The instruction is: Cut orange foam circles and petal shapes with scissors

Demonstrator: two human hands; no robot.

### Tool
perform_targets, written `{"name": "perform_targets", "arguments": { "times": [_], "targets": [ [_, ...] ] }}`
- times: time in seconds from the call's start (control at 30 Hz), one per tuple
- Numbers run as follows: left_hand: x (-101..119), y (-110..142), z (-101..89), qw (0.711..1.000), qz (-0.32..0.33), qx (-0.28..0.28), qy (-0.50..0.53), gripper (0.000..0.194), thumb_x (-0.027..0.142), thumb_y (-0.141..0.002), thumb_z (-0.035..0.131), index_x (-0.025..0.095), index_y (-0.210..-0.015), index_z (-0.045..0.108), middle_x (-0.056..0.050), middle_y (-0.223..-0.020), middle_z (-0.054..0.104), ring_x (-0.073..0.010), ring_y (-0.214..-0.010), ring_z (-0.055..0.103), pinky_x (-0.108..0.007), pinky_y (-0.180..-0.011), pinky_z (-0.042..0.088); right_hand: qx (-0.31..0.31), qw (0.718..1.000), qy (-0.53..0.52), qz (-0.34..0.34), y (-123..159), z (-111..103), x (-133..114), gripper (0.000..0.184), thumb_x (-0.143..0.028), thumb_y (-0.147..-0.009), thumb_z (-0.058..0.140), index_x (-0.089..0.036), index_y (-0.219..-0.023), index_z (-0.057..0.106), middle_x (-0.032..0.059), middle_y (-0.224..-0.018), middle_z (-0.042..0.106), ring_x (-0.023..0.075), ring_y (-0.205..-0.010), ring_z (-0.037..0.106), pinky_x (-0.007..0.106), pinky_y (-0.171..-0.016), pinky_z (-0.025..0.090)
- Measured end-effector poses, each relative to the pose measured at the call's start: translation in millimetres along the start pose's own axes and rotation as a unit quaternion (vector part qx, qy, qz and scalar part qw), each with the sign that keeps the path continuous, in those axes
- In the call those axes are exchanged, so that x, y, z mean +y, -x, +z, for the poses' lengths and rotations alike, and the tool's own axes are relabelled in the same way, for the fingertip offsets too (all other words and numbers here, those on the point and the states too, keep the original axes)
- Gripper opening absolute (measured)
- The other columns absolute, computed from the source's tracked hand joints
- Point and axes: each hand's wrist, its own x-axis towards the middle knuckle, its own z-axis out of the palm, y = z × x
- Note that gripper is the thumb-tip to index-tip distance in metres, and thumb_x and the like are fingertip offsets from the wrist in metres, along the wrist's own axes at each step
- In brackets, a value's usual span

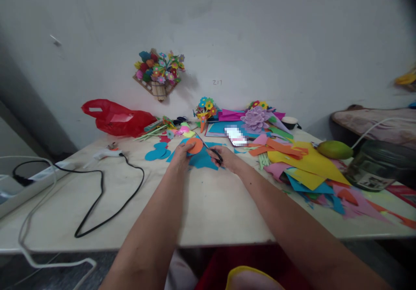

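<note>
My left hand (180, 154) pinches an orange foam circle (195, 145) over the middle of the table. My right hand (225, 156) is closed round the black handles of a pair of scissors (209, 149). Their blades point up and left towards the circle's edge. Blue foam sheets (203, 159) lie flat under both hands, and blue cut-out shapes (157, 152) sit just to the left.
A glue gun (105, 153) with a black cord (104, 194) lies at the left, near a red plastic bag (118, 118). Coloured foam sheets (305, 164), a mango (334, 149) and a dark jar (378, 165) crowd the right. Foam flowers (256, 117) stand along the wall.
</note>
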Motion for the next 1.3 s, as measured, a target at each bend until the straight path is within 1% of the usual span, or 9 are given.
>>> {"name": "perform_targets", "arguments": {
  "times": [0.17,0.27,0.43,0.67,0.87,1.07,1.2,1.3],
  "targets": [
    [-1.2,-1.7,-1.6,1.000,0.002,0.001,-0.005,0.027,0.016,-0.054,0.087,0.020,-0.075,0.071,-0.006,-0.073,0.077,-0.0264,-0.079,0.077,-0.030,-0.063,0.059,0.001,1.000,0.004,-0.001,1.8,0.7,-1.6,0.029,-0.045,-0.089,0.081,-0.021,-0.098,0.066,-0.0085,-0.053,0.058,0.0094,-0.041,0.048,0.020,-0.041,0.024],
    [-1.4,-1.5,-2.5,1.000,0.006,0.000,-0.008,0.029,0.016,-0.054,0.089,0.020,-0.075,0.071,-0.005,-0.074,0.078,-0.0264,-0.078,0.078,-0.030,-0.062,0.059,0.001,1.000,0.001,0.001,1.4,0.8,-1.4,0.029,-0.045,-0.089,0.081,-0.021,-0.098,0.067,-0.0080,-0.053,0.059,0.0092,-0.040,0.048,0.020,-0.040,0.023],
    [-0.3,0.0,-3.7,1.000,0.007,0.000,-0.016,0.027,0.018,-0.054,0.090,0.020,-0.074,0.072,-0.006,-0.073,0.078,-0.0276,-0.081,0.079,-0.030,-0.064,0.059,-0.010,1.000,-0.011,-0.002,0.2,0.4,-1.0,0.031,-0.045,-0.087,0.086,-0.022,-0.092,0.066,-0.0087,-0.052,0.058,0.0086,-0.039,0.047,0.020,-0.039,0.026],
    [1.4,-0.2,-7.2,1.000,0.008,-0.014,-0.024,0.028,0.018,-0.053,0.089,0.019,-0.075,0.073,-0.006,-0.074,0.078,-0.0250,-0.077,0.077,-0.028,-0.061,0.055,-0.015,1.000,-0.013,0.019,8.0,1.9,-8.8,0.015,-0.034,-0.096,0.073,-0.021,-0.096,0.065,-0.0071,-0.053,0.058,0.0082,-0.039,0.048,0.017,-0.036,0.022],
    [0.7,0.0,-8.4,0.999,0.008,-0.038,-0.031,0.029,0.020,-0.054,0.090,0.019,-0.078,0.075,-0.007,-0.075,0.079,-0.0236,-0.074,0.076,-0.027,-0.061,0.057,-0.020,0.999,-0.016,0.020,11.7,2.4,-11.7,0.016,-0.034,-0.098,0.072,-0.020,-0.099,0.065,-0.0072,-0.054,0.060,0.0090,-0.038,0.050,0.017,-0.033,0.021],
    [0.9,2.4,-5.0,0.998,0.001,-0.049,-0.042,0.032,0.020,-0.052,0.090,0.019,-0.080,0.075,-0.006,-0.072,0.078,-0.0269,-0.074,0.079,-0.030,-0.061,0.059,-0.021,0.999,-0.030,0.025,10.9,1.1,-10.6,0.018,-0.036,-0.100,0.072,-0.020,-0.098,0.064,-0.0069,-0.054,0.061,0.0084,-0.037,0.052,0.017,-0.032,0.023],
    [0.7,3.7,-3.5,0.998,0.005,-0.048,-0.035,0.028,0.020,-0.051,0.089,0.019,-0.076,0.076,-0.008,-0.072,0.079,-0.0251,-0.070,0.077,-0.029,-0.058,0.057,-0.018,0.999,-0.028,0.027,9.2,0.2,-9.4,0.015,-0.033,-0.101,0.071,-0.019,-0.100,0.064,-0.0069,-0.054,0.061,0.0083,-0.036,0.051,0.017,-0.032,0.023],
    [0.3,2.9,-3.9,0.998,0.007,-0.048,-0.036,0.027,0.020,-0.051,0.088,0.020,-0.075,0.076,-0.007,-0.072,0.079,-0.0244,-0.069,0.076,-0.028,-0.058,0.057,-0.013,0.999,-0.024,0.025,8.2,-0.2,-9.1,0.017,-0.034,-0.101,0.072,-0.019,-0.104,0.066,-0.0072,-0.054,0.061,0.0084,-0.037,0.051,0.017,-0.033,0.023]
  ]
}}
